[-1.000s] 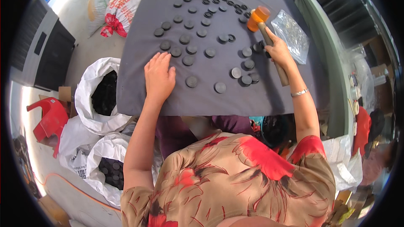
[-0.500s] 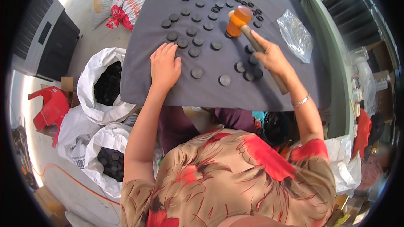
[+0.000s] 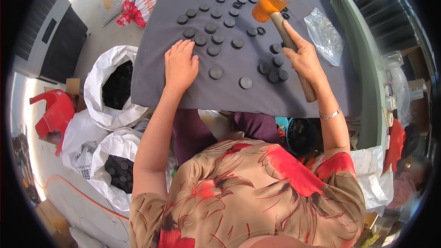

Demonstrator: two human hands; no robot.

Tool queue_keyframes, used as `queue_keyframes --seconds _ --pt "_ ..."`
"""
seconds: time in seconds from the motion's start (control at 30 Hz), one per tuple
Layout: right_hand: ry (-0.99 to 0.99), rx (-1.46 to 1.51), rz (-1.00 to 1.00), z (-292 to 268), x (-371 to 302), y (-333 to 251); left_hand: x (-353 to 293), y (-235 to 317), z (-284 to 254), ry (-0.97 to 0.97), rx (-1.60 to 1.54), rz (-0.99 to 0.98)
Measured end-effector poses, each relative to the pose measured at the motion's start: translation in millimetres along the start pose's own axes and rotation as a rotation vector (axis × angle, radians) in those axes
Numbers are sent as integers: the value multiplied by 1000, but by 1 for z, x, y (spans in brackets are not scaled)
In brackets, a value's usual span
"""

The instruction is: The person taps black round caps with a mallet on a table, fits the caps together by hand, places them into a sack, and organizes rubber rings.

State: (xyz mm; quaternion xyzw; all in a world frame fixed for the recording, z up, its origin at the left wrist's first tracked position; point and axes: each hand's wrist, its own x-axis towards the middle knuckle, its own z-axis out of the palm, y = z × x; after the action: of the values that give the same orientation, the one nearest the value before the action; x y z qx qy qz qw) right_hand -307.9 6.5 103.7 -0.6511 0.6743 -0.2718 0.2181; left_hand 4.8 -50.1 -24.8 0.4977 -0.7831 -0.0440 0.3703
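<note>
My right hand (image 3: pixel 304 62) is wrapped round the wooden handle of a mallet (image 3: pixel 270 5) with an amber, see-through head, its index finger stretched along the handle. The head is raised above the grey-covered table. Just below it lie a black round cap (image 3: pixel 252 31) and a thin black ring (image 3: pixel 261 31), side by side. My left hand (image 3: pixel 180 66) lies flat on the cloth with its fingers out, holding nothing. Close to its fingertips are two black caps, one farther left (image 3: pixel 189 33) and one to the right (image 3: pixel 200 41). More caps and rings are spread over the table.
Two white sacks of black pieces, an upper (image 3: pixel 94 94) and a lower one (image 3: pixel 103 158), stand left of the table. A clear plastic bag (image 3: pixel 324 36) lies on the cloth (image 3: pixel 183 96) at right. A teal bucket (image 3: pixel 289 133) of black pieces is under the table's front edge.
The mallet head has lifted off a cap and moved up and right. The cap and ring beneath it now show. My left hand has stayed in about the same place.
</note>
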Motion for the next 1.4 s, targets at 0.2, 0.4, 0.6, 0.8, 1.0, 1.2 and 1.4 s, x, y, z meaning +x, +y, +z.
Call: queue_keyframes --seconds 0.2,0.4,0.6,0.8,1.0,1.2,1.4 --pt "-124 13 72 15 7 2 -2 -7 5 -25 23 -16" --pt "155 586 3 -30 -37 -6 1 -3 3 2 -3 -14" --pt "227 392 22 -38 -49 7 2 -10 8 14 2 -7" --pt "155 71 47 -33 -67 7 2 -14 7 7 13 -6" --pt "91 -242 -26 0 -25 51 3 -11 6 20 18 1" --pt "9 -148 78 -13 -16 39 0 -12 7 40 33 5" --pt "52 -332 -54 -4 -17 60 4 -7 7 31 32 21"
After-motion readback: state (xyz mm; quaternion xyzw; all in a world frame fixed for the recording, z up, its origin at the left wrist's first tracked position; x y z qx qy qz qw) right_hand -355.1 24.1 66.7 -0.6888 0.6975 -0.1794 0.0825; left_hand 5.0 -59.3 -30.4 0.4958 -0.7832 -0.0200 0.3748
